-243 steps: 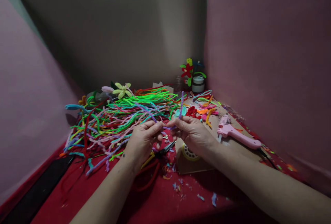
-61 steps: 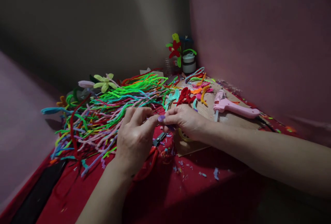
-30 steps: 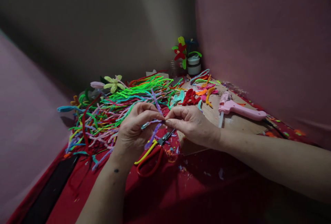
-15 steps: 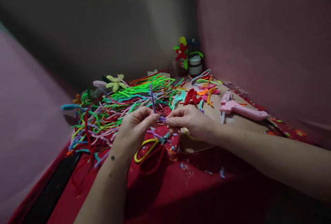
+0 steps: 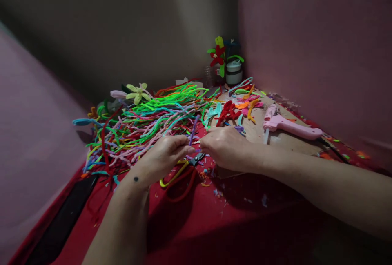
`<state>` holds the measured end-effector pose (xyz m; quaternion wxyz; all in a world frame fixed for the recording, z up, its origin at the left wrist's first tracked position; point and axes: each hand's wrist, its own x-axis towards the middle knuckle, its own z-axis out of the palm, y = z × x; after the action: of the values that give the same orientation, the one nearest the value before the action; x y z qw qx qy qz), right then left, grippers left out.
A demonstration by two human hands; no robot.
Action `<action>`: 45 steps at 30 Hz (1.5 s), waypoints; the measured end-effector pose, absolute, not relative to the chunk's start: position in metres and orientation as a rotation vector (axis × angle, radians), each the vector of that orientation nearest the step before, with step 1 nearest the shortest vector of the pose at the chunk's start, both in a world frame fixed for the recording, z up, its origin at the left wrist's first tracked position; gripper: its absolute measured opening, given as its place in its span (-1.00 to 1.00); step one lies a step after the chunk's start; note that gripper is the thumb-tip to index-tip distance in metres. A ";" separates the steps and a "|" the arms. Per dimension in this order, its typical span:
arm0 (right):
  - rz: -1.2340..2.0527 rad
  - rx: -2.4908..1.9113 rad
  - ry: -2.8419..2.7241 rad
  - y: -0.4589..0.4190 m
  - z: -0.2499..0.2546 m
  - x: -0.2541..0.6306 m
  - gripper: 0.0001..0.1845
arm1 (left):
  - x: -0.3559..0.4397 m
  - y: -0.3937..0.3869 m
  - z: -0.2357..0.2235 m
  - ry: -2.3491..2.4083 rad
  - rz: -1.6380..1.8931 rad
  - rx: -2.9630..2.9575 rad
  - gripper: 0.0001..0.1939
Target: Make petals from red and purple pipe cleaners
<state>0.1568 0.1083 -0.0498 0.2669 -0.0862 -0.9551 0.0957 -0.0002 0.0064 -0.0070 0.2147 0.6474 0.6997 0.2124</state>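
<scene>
A purple pipe cleaner (image 5: 194,129) rises at a tilt from the fingertips of my left hand (image 5: 167,152), which pinches it between thumb and forefinger. Close beside it, my right hand (image 5: 228,146) has its fingers curled, back of the hand toward me, at the pipe cleaner's other end; its fingertips are mostly hidden. Just below both hands lie scissors (image 5: 180,187) with one yellow and one red handle loop, their blades partly covered. Behind the left hand spreads a large heap of colourful pipe cleaners (image 5: 159,114).
A pink glue gun (image 5: 290,128) rests on a brown board (image 5: 281,146) at right, its cord trailing away. Bent red pipe cleaner pieces (image 5: 228,112) lie on that board. Pipe cleaner flowers (image 5: 217,56) and a lidded pale cup (image 5: 234,73) stand in the back corner. Scraps dot the red cloth (image 5: 214,224).
My right hand has rolled over so its back shows more. Both hands sit slightly lower, and the purple pipe cleaner leans further right. The view has shifted a little.
</scene>
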 end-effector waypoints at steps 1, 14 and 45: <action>0.262 -0.196 -2.525 0.108 -0.050 0.157 -0.90 | 0.000 0.006 -0.006 1.963 0.565 1.801 -0.67; 0.486 -0.182 -2.357 0.108 -0.047 0.157 -0.79 | 0.008 -0.003 0.002 1.806 0.466 1.777 -0.73; 2.214 -0.444 -1.787 0.109 -0.041 0.153 -0.90 | 0.017 0.005 -0.010 2.064 0.891 2.306 -0.82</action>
<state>0.1530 0.1088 -0.0411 0.1307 -0.1528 -0.6153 0.7622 0.0167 0.0054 -0.0097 -0.0395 0.7156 0.6402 0.2765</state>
